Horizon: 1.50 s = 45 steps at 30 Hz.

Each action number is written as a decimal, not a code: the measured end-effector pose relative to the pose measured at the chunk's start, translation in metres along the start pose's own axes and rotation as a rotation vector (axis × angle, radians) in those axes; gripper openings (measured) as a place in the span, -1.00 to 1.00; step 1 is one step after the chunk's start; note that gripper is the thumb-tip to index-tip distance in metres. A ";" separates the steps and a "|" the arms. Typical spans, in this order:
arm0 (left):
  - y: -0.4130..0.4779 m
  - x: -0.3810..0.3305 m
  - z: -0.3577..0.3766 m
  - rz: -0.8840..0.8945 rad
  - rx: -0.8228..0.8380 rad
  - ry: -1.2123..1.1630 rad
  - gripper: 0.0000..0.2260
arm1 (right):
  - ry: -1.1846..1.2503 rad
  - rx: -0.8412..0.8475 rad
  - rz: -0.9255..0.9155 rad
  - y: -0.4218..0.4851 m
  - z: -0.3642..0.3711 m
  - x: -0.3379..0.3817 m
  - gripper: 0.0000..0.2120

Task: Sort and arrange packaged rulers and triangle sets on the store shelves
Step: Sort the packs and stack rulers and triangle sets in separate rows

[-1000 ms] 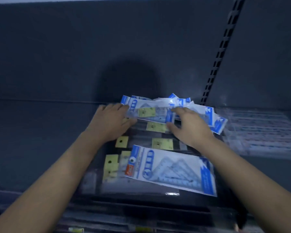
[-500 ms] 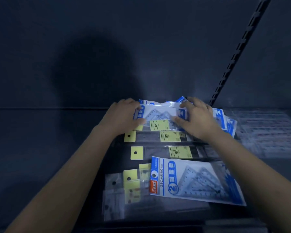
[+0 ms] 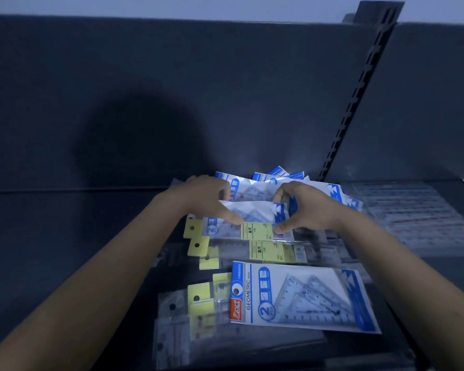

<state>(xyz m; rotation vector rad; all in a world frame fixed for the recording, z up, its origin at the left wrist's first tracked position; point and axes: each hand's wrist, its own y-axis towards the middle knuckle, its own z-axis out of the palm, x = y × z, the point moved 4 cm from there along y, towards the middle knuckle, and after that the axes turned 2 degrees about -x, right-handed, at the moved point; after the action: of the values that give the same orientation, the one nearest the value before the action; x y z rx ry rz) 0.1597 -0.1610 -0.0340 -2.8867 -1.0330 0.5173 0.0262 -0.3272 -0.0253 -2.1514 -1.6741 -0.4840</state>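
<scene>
A blue-and-white triangle set pack (image 3: 255, 211) is lifted slightly at the back of the dark shelf, over a heap of similar packs (image 3: 319, 190). My left hand (image 3: 206, 198) pinches its left end and my right hand (image 3: 306, 207) pinches its right end. Below the hands lie clear ruler packs with yellow labels (image 3: 268, 250), fanned out in a row. Another triangle set pack marked GEOMETRIC (image 3: 300, 297) lies flat nearer to me, on top of the rulers.
The shelf (image 3: 65, 236) is dark, with a dark back panel (image 3: 172, 89) and a slotted upright post (image 3: 359, 89) at the right. Clear packaged rulers (image 3: 413, 218) cover the neighbouring shelf at right. More yellow-tagged clear packs (image 3: 198, 311) lie at the front left.
Both hands have closed on one triangle pack at the back heap and raised its near edge. The camera has tilted up, showing more of the back panel.
</scene>
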 end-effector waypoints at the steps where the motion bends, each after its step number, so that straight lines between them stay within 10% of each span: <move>1: 0.000 -0.001 0.001 0.014 0.004 -0.016 -0.59 | 0.021 -0.001 -0.011 -0.001 0.000 -0.001 -0.59; 6: -0.003 -0.004 -0.005 0.121 0.011 -0.114 -0.77 | 0.137 -0.147 -0.019 0.001 -0.007 -0.011 -0.84; 14: -0.009 -0.008 0.002 0.024 0.155 -0.175 -0.76 | -0.400 -0.200 0.208 0.019 0.001 -0.023 -0.32; 25: -0.035 0.017 -0.036 -0.015 -0.115 -0.242 -0.89 | -0.107 -0.302 0.130 0.020 0.000 -0.024 -0.86; 33: -0.054 0.042 -0.040 -0.159 -0.321 -0.381 -0.81 | -0.204 -0.257 -0.139 0.022 0.017 0.017 -0.53; 40: -0.076 0.057 -0.031 -0.195 -0.275 -0.439 -0.88 | -0.161 -0.096 -0.039 0.040 0.031 0.032 -0.66; 45: -0.085 0.059 -0.037 -0.121 -0.218 -0.513 -0.90 | 0.326 -0.178 -0.011 0.034 0.019 0.021 -0.86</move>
<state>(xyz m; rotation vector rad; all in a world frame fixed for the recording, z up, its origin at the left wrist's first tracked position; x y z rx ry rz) 0.1622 -0.0548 -0.0046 -2.9110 -1.3877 1.2536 0.0648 -0.3073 -0.0344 -2.0459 -1.5092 -0.9626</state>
